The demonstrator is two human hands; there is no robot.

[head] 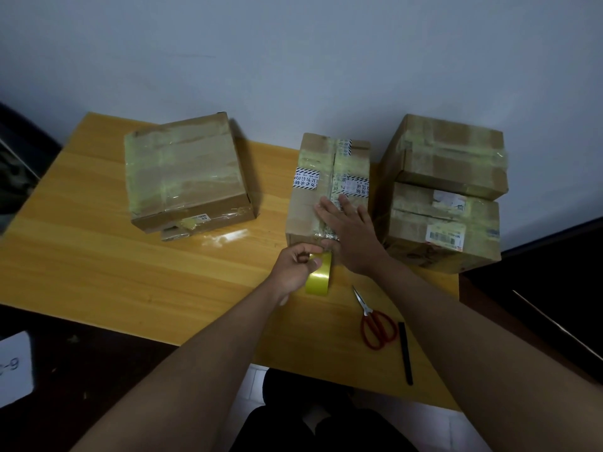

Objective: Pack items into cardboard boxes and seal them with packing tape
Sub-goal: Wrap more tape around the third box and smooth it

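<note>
A closed cardboard box (313, 203) with striped black-and-white labels and old tape stands in the middle of the wooden table (98, 256). My right hand (352, 236) lies flat on its near top, fingers straight, pressing along the centre seam. My left hand (295, 269) grips a yellow tape roll (319, 278) at the box's near bottom edge, fingers hooked into the roll's core. The roll stands on edge against the box front.
A wide taped box (186, 177) sits at the left. Two taped boxes are stacked at the right, the upper one (453, 158) on the lower one (450, 230). Red-handled scissors (375, 321) and a black pen (405, 353) lie near the table's front right.
</note>
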